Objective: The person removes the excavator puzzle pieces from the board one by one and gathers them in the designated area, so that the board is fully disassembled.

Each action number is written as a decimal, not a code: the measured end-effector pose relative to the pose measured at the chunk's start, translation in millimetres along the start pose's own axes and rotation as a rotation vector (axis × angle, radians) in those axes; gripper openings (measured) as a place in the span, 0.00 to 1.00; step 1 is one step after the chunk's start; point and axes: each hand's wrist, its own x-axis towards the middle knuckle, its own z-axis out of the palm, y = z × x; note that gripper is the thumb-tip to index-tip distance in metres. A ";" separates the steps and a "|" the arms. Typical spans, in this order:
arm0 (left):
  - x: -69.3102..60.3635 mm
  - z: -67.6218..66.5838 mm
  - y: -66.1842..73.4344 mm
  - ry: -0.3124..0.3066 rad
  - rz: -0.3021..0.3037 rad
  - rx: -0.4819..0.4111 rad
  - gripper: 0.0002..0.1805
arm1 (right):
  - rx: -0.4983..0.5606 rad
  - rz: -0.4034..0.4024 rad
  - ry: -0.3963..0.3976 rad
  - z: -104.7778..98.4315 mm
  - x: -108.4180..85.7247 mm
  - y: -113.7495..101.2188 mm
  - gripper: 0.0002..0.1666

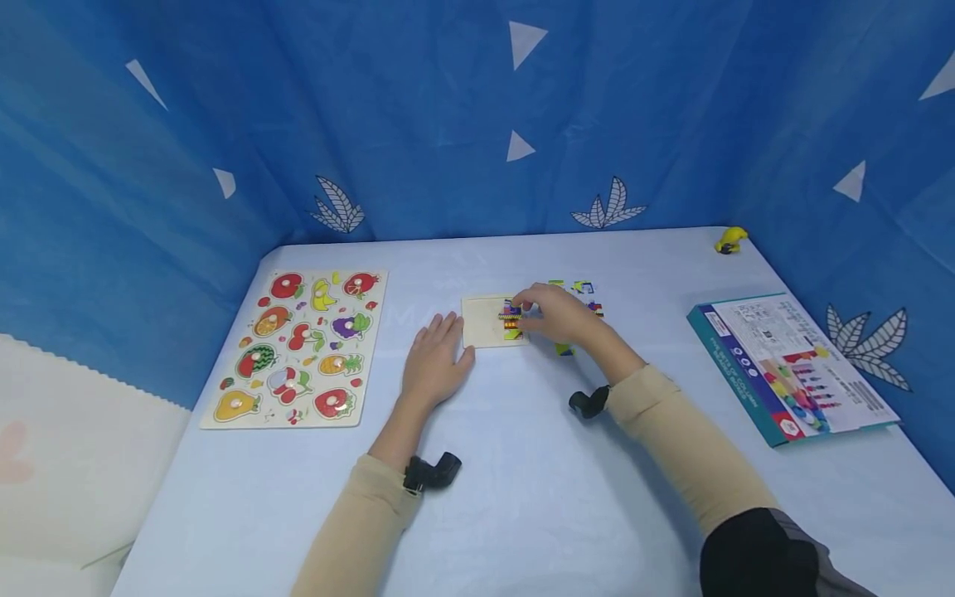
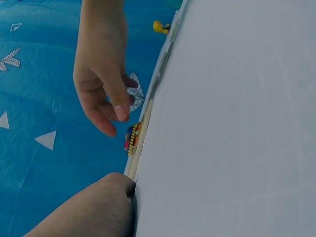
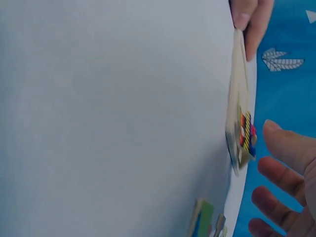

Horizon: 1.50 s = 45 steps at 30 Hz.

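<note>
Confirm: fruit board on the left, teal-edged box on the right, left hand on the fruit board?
No: the left hand isn't on the fruit board but at the left edge of the wooden tray; head view shows it. Rest is right: fruit board left, teal-edged box right.

We see a pale board (image 2: 138,153) almost edge-on, with a colourful piece (image 2: 131,139) in yellow-and-black stripes on its face. At one end of the board we find the left hand (image 2: 91,207), close against it. Over the board's face, fingertips near the piece, we see the right hand (image 2: 101,84), fingers loosely bent. Past the board's other end, well apart, we spot a yellow toy (image 2: 160,27); behind the board, a blue curtain (image 2: 34,173)
</note>
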 end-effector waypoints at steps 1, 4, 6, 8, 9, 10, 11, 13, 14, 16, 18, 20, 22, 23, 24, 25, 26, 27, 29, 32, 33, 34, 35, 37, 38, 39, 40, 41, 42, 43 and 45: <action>0.1 0.0 0.0 0.000 -0.001 -0.001 0.35 | -0.013 -0.004 0.007 2.1 0.1 -1.5 0.24; 0.1 0.2 -0.4 -0.001 -0.002 -0.006 0.35 | -0.044 0.009 0.030 7.8 2.7 -3.6 0.25; 0.0 0.5 -0.6 -0.002 -0.003 -0.008 0.35 | -0.051 0.016 0.030 10.1 4.3 -4.2 0.25; 0.0 1.1 -1.0 -0.003 0.001 -0.006 0.35 | -0.055 0.021 0.026 11.7 5.6 -4.3 0.25; 0.1 1.4 -1.1 -0.005 0.003 -0.005 0.36 | -0.054 0.024 0.023 12.1 6.0 -4.1 0.25; 0.2 1.5 -1.2 -0.005 0.003 -0.006 0.36 | -0.057 0.030 0.022 12.5 6.1 -3.8 0.25; 0.2 1.5 -1.3 -0.006 0.005 -0.006 0.36 | -0.059 0.037 0.020 12.7 6.1 -3.5 0.25; 0.5 1.7 -1.7 -0.007 0.006 -0.003 0.36 | -0.059 0.053 0.020 12.6 5.7 -2.9 0.25; 0.6 1.7 -1.8 -0.007 0.004 -0.002 0.36 | -0.057 0.060 0.018 12.4 5.3 -2.5 0.25; 0.7 1.3 -2.0 -0.004 0.004 -0.003 0.36 | -0.045 0.072 0.016 11.9 4.9 -2.5 0.24; 0.9 1.1 -2.3 0.000 0.004 0.001 0.36 | -0.032 0.083 0.012 11.2 5.2 -2.8 0.24; 0.8 1.2 -2.7 0.004 0.008 0.002 0.36 | -0.025 0.089 0.010 10.9 6.4 -3.3 0.24; 0.7 1.4 -3.1 0.006 0.010 0.001 0.36 | -0.021 0.088 0.008 11.2 8.4 -4.2 0.24; 0.6 1.5 -3.2 0.005 0.010 0.001 0.36 | -0.023 0.086 0.005 11.6 9.5 -4.5 0.24; 0.6 1.5 -3.3 0.005 0.009 -0.001 0.36 | -0.025 0.085 0.004 11.9 10.7 -4.8 0.24; 0.7 1.7 -3.3 0.003 0.008 -0.001 0.36 | -0.028 0.086 0.002 12.3 11.8 -5.2 0.24; 0.8 1.7 -3.3 0.000 0.007 -0.002 0.36 | -0.028 0.088 -0.001 12.6 12.8 -5.4 0.24; 0.8 1.6 -3.2 -0.002 0.006 -0.002 0.36 | -0.030 0.091 -0.004 13.0 13.6 -5.7 0.23; 0.7 1.5 -3.0 -0.004 0.006 -0.001 0.36 | -0.033 0.099 -0.009 13.5 15.0 -5.9 0.23; 0.6 1.4 -3.1 -0.004 0.011 -0.002 0.36 | -0.029 0.107 -0.014 14.1 16.2 -5.5 0.22; 0.6 1.5 -3.1 -0.004 0.012 -0.003 0.36 | -0.026 0.107 -0.014 14.3 16.4 -5.3 0.23; 0.5 1.6 -3.1 -0.003 0.015 -0.003 0.36 | -0.024 0.107 -0.015 14.4 16.5 -5.0 0.23; 0.6 1.8 -3.3 -0.002 0.016 -0.003 0.36 | -0.023 0.105 -0.016 14.5 16.4 -4.7 0.23; 0.9 2.0 -3.6 -0.001 0.017 -0.003 0.36 | -0.019 0.095 -0.020 14.4 16.0 -4.1 0.23; 1.0 2.2 -3.7 -0.001 0.017 -0.002 0.36 | -0.019 0.091 -0.020 14.3 15.5 -3.9 0.23; 1.2 2.4 -3.7 -0.001 0.016 -0.002 0.36 | -0.020 0.085 -0.020 14.0 14.7 -3.8 0.24; 1.3 2.5 -3.9 0.000 0.015 -0.001 0.36 | -0.018 0.077 -0.018 13.7 13.9 -3.8 0.24; 1.4 2.6 -4.1 0.000 0.015 -0.002 0.36 | -0.016 0.070 -0.018 13.4 12.9 -3.7 0.25; 1.5 2.4 -4.1 0.000 0.014 -0.001 0.36 | -0.011 0.060 -0.018 13.0 11.7 -3.7 0.25; 1.6 2.4 -4.1 0.000 0.013 -0.001 0.36 | -0.011 0.052 -0.019 12.6 10.2 -3.8 0.25; 1.7 1.9 -3.9 -0.003 0.012 0.001 0.36 | -0.012 0.042 -0.030 12.1 7.5 -3.9 0.24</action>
